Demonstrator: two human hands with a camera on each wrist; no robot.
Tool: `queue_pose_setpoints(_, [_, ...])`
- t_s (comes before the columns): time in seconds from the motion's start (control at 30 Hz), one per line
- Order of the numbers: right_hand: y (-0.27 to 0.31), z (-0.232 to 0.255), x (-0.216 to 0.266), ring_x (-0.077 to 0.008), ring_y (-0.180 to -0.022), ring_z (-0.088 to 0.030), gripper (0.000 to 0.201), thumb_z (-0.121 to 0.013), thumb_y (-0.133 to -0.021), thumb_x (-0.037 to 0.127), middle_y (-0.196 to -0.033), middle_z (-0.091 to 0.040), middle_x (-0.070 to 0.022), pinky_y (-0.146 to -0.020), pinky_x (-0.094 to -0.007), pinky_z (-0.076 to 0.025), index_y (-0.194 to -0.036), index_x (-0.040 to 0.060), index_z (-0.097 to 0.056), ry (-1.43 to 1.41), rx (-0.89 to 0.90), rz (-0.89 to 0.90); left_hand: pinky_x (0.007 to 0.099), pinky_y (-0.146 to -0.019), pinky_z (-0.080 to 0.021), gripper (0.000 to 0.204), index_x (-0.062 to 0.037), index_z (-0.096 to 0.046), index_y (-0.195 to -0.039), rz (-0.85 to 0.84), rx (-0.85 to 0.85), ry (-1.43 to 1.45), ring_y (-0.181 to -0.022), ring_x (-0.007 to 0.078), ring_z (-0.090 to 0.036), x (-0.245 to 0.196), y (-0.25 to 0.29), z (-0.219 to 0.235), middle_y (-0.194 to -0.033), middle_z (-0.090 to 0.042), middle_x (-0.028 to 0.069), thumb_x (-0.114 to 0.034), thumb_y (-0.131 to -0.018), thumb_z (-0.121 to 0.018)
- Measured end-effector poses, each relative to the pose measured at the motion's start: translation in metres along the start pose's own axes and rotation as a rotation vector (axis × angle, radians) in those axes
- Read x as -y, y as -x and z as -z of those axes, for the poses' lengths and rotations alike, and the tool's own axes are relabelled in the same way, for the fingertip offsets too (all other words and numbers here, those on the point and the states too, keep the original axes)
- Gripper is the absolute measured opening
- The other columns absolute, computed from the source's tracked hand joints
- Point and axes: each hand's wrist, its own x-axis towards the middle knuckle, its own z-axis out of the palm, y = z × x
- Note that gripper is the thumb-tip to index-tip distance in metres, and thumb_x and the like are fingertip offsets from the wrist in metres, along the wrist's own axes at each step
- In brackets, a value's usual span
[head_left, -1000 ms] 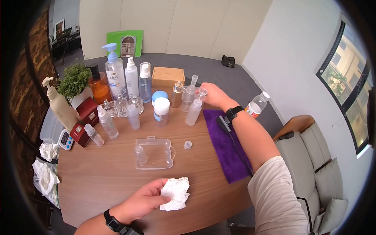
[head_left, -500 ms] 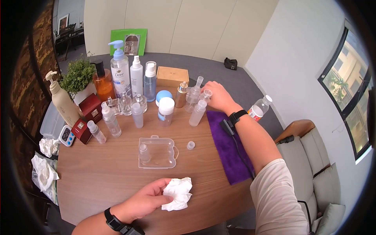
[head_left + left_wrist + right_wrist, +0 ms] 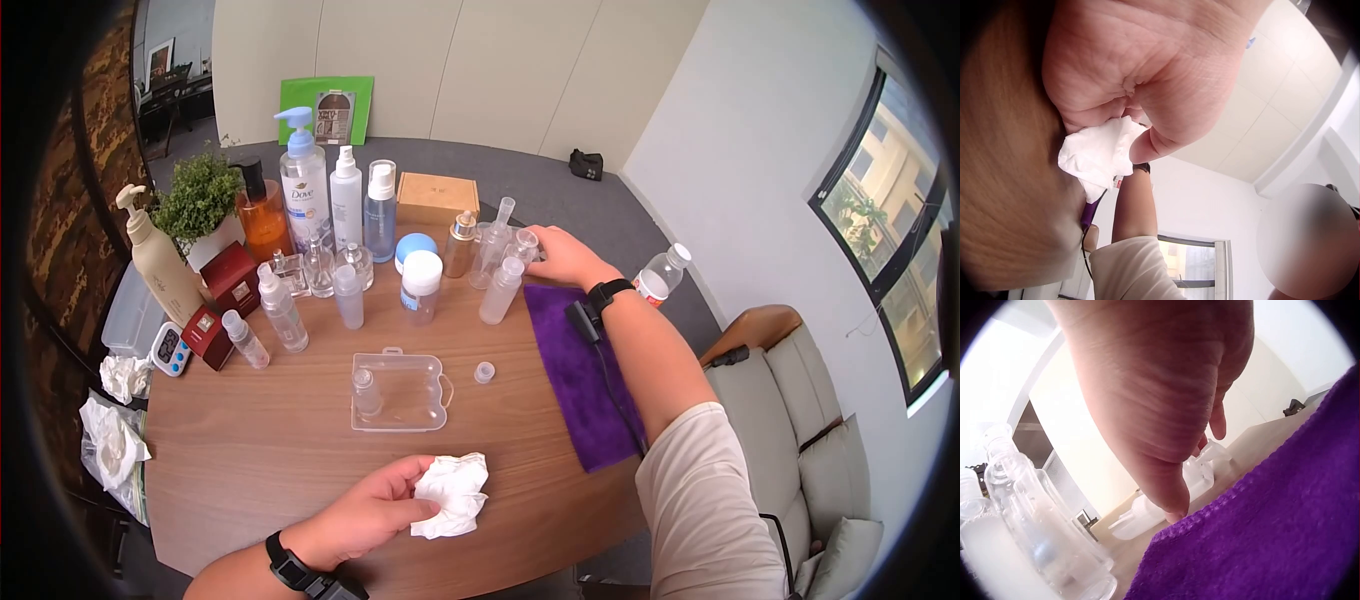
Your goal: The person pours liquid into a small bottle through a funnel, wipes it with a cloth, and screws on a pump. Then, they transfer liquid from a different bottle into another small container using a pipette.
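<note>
My left hand pinches a crumpled white tissue above the table's near edge; the left wrist view shows the thumb against the tissue. Behind the upright clear bottles at the back right is my right hand. In the right wrist view this hand has its thumb and fingers around a slanted clear plastic bottle, partly hidden by the thumb. A frosted bottle stands in front. A clear case holds a small bottle, and a small cap lies beside it.
Several bottles, including a Dove pump bottle, stand along the back left near a plant and cardboard box. A purple cloth with a black cable lies at right, near a labelled bottle.
The right hand's fingers have come slightly lower behind the clear bottles. My left hand keeps the tissue in nearly the same place. The head view has shifted a little.
</note>
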Motion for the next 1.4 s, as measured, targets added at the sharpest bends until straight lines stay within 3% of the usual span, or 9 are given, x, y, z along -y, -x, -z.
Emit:
queue_pose_setpoints(0.03, [0.001, 0.002, -0.005, -0.0406, -0.120, -0.063, 0.065, -0.083, -0.081, 0.027, -0.125, -0.068, -0.0245, -0.104, -0.0454, -0.051, -0.138, 0.0060, -0.062, 0.017, 0.006, -0.019, 0.0322, -0.109, -0.049, 0.054, -0.0017, -0.044, -0.156, -0.014, 0.013, 0.012, -0.127, 0.0141, -0.061, 0.002, 0.000, 0.002, -0.142, -0.063, 0.0056, 0.003, -0.104, -0.058])
queue_pose_setpoints(0.5, [0.016, 0.018, -0.024, -0.0360, -0.125, -0.063, 0.075, -0.082, -0.077, 0.009, -0.131, -0.065, -0.0180, -0.107, -0.0435, -0.051, -0.147, 0.0059, -0.054, -0.081, 0.046, -0.034, 0.0328, -0.110, -0.048, 0.055, -0.0016, -0.043, -0.156, -0.010, 0.012, 0.003, -0.129, 0.0148, -0.060, 0.002, -0.001, 0.002, -0.143, -0.063, 0.0063, 0.003, -0.104, -0.058])
queue_pose_setpoints(0.67, [0.039, 0.038, 0.009, -0.0326, -0.128, -0.059, 0.079, -0.082, -0.077, 0.010, -0.143, -0.056, -0.0182, -0.108, -0.0426, -0.051, -0.149, 0.0056, -0.051, -0.028, -0.336, 0.000, 0.0365, -0.111, -0.049, 0.056, -0.0014, -0.042, -0.156, -0.038, 0.019, 0.049, -0.131, 0.0192, -0.061, -0.001, 0.000, -0.002, -0.145, -0.062, 0.0099, 0.004, -0.103, -0.057])
queue_pose_setpoints(0.73, [0.057, 0.049, 0.033, -0.0269, -0.120, -0.063, 0.071, -0.081, -0.082, 0.011, -0.135, -0.060, -0.0162, -0.101, -0.0383, -0.054, -0.147, 0.0039, -0.053, -0.046, -0.474, 0.003, 0.0398, -0.112, -0.050, 0.056, -0.0015, -0.042, -0.156, -0.105, -0.004, 0.167, -0.133, 0.0232, -0.061, -0.004, 0.000, -0.006, -0.146, -0.061, 0.0133, 0.004, -0.102, -0.058])
queue_pose_setpoints(0.8, [0.082, 0.051, 0.065, -0.0182, -0.104, -0.066, 0.051, -0.076, -0.091, 0.010, -0.120, -0.066, -0.0115, -0.087, -0.0316, -0.057, -0.138, 0.0010, -0.059, -0.459, -0.797, -0.027, 0.0405, -0.111, -0.053, 0.055, -0.0014, -0.043, -0.155, -0.140, -0.030, 0.174, -0.133, 0.0254, -0.063, -0.001, -0.001, -0.006, -0.145, -0.062, 0.0150, 0.005, -0.102, -0.058])
queue_pose_setpoints(0.9, [0.148, 0.045, 0.149, -0.0110, -0.089, -0.066, 0.032, -0.070, -0.098, 0.008, -0.105, -0.069, -0.0058, -0.077, -0.0262, -0.055, -0.128, 0.0001, -0.063, -0.869, -0.763, -0.106, 0.0454, -0.114, -0.052, 0.052, 0.0005, -0.047, -0.149, -0.244, -0.051, 0.136, -0.132, 0.0285, -0.064, -0.002, -0.003, -0.007, -0.142, -0.063, 0.0158, 0.008, -0.099, -0.058])
queue_pose_setpoints(1.0, [0.198, 0.004, 0.207, -0.0106, -0.085, -0.066, 0.023, -0.071, -0.100, 0.013, -0.101, -0.070, -0.0035, -0.072, -0.0275, -0.055, -0.120, 0.0011, -0.068, -0.998, -0.294, -0.226, 0.0454, -0.114, -0.052, 0.051, 0.0010, -0.047, -0.148, -0.290, -0.035, 0.112, -0.129, 0.0275, -0.065, 0.000, -0.005, -0.005, -0.141, -0.063, 0.0159, 0.007, -0.099, -0.058])
queue_pose_setpoints(1.1, [0.220, -0.034, 0.247, -0.0142, -0.097, -0.069, 0.036, -0.068, -0.103, 0.015, -0.119, -0.070, -0.0087, -0.084, -0.0293, -0.057, -0.134, -0.0020, -0.062, -1.107, 0.027, -0.339, 0.0427, -0.109, -0.055, 0.049, 0.0018, -0.044, -0.150, -0.269, -0.014, 0.092, -0.125, 0.0268, -0.067, -0.001, -0.005, -0.004, -0.139, -0.064, 0.0168, 0.004, -0.102, -0.055])
queue_pose_setpoints(1.4, [0.217, -0.049, 0.278, -0.0078, -0.071, -0.065, 0.017, -0.072, -0.101, 0.012, -0.090, -0.073, -0.0044, -0.065, -0.0232, -0.053, -0.108, -0.0031, -0.072, -1.108, -0.103, -0.275, 0.0398, -0.101, -0.060, 0.039, -0.0008, -0.051, -0.146, -0.189, 0.046, 0.039, -0.120, 0.0242, -0.070, -0.004, -0.001, -0.005, -0.134, -0.067, 0.0128, -0.011, -0.108, -0.056])
